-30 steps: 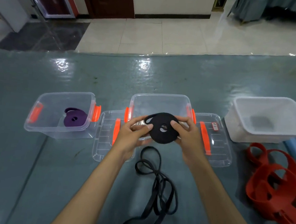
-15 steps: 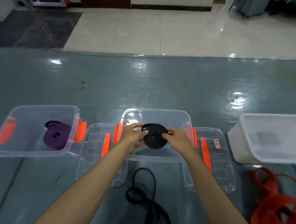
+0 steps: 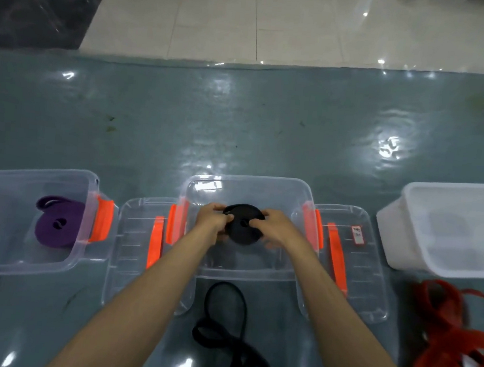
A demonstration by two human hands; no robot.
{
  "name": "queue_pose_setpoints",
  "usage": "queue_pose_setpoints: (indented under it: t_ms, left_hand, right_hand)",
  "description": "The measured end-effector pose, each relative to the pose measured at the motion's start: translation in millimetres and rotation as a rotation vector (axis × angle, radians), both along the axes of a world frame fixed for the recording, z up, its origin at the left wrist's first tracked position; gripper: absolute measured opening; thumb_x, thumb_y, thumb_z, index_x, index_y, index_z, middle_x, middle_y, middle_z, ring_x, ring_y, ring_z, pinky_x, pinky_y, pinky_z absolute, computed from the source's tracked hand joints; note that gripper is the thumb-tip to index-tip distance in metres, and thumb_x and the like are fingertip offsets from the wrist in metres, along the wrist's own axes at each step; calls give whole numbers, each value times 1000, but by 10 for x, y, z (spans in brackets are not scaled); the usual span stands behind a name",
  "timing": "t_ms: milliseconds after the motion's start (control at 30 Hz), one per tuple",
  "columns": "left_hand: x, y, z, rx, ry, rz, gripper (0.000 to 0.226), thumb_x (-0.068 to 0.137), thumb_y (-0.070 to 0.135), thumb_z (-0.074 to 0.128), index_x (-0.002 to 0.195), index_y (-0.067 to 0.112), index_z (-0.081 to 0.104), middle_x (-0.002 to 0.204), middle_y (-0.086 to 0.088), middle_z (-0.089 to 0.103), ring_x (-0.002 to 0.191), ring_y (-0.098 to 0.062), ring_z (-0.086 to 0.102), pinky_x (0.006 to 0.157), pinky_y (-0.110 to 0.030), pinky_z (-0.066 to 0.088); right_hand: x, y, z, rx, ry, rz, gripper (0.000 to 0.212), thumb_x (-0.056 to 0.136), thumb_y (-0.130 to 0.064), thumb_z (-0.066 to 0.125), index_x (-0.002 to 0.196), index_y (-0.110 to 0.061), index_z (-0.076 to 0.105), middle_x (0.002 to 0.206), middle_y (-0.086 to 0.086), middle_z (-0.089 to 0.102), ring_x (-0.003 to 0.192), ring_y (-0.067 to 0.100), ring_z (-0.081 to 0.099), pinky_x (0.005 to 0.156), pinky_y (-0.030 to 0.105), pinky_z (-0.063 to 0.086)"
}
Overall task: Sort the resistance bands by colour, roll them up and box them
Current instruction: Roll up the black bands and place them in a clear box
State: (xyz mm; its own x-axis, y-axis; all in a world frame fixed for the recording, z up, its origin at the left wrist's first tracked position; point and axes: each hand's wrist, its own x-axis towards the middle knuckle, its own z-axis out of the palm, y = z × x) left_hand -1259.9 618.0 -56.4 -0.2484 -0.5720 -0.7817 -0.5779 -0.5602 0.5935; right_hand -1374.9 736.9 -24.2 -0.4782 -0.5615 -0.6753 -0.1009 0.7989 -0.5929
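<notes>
Both the left hand (image 3: 213, 221) and right hand (image 3: 272, 228) grip the rolled black band (image 3: 241, 228) inside the middle clear box (image 3: 241, 267), so boxing is under way, and letting go without it uncoiling looks next.

Two bare forearms come in from the near edge of the counter (image 3: 240, 130), with no sleeve, watch or bracelet showing anywhere along them. The left hand (image 3: 212, 220) and the right hand (image 3: 272, 229) are ungloved and carry no rings. Fingernails look short and unpainted, though too small to judge well.
</notes>
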Motion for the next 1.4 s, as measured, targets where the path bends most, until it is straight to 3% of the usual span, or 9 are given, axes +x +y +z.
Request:
queue_pose_setpoints:
  t_ms: [100, 233, 367, 567, 733, 833, 1000, 1233, 1400]
  left_hand:
    - [23, 6, -108, -4, -5, 46, 23, 95, -4, 68, 114, 8, 64, 104, -17, 71, 89, -34, 68, 55, -35, 52]
    - [66, 2, -129, -145, -96, -63, 15, 89, 10, 77, 98, 3, 67, 103, -23, 74, 88, -36, 74, 71, -54, 65]
    - [120, 83, 305, -382, -187, -414, 24, 92, 21, 70, 108, 7, 58, 104, -12, 66, 96, -35, 69, 74, -39, 60]
    - [617, 477, 884, -927, -113, -688, 21, 95, 18, 62, 114, 9, 64, 113, -14, 65, 101, -34, 64, 85, -43, 52]
    - [1383, 1109, 1204, -1259, 94, -629, 14, 102, 35, 63, 99, 23, 67, 97, 9, 64, 81, -12, 62, 68, -32, 51]
    - [1813, 1402, 1023, -1172, 83, -580, 15, 103, 37, 60, 94, 26, 64, 90, 13, 61, 76, -10, 57, 67, -31, 49]
    - [2342, 1735, 581, -953, -27, -608, 12, 102, 36, 62, 93, 27, 65, 93, 12, 62, 80, -11, 59, 75, -38, 53]
    - [2684, 1910, 352, -751, -112, -501, 6, 98, 33, 66, 93, 29, 68, 96, 13, 68, 86, -11, 64, 75, -27, 47]
    - [2559, 2057, 425, -505, 41, -363, 19, 96, 40, 71, 108, 26, 65, 103, 11, 69, 98, -10, 67, 85, -22, 51]
  right_hand:
    - [-11, 5, -8, 6, 3, -5, 24, 93, -25, 67, 114, -14, 65, 106, 9, 71, 88, 26, 70, 83, 44, 62]
    - [28, 48, 116, 33, 53, 89, 34, 95, -26, 66, 124, -10, 63, 120, 12, 70, 104, 27, 67, 92, 41, 56]
    - [155, 212, 432, -105, 227, 84, 50, 98, -26, 64, 146, -15, 52, 142, 10, 60, 125, 26, 60, 106, 39, 49]
    - [644, 916, 827, -540, 501, -28, 18, 99, -20, 61, 112, -28, 71, 104, -15, 71, 91, 4, 67, 86, 30, 57]
    - [1181, 1631, 781, -577, 471, -49, 15, 101, -24, 59, 105, -35, 69, 80, -10, 70, 77, 11, 71, 68, 32, 57]
    - [1435, 1815, 397, -405, 392, 15, 16, 97, -23, 64, 105, -35, 70, 86, -9, 74, 82, 12, 71, 75, 37, 59]
    - [1763, 1771, -152, -169, 255, 266, 42, 92, -32, 74, 132, -26, 64, 126, 2, 66, 118, 21, 64, 99, 34, 51]
    - [2000, 1709, -224, -144, 510, 273, 18, 88, -35, 77, 101, -24, 74, 100, -6, 52, 90, 15, 60, 71, 23, 41]
    - [2007, 1789, -67, -302, 458, 199, 17, 84, -39, 82, 93, -28, 72, 89, -17, 57, 80, 3, 59, 66, 15, 42]
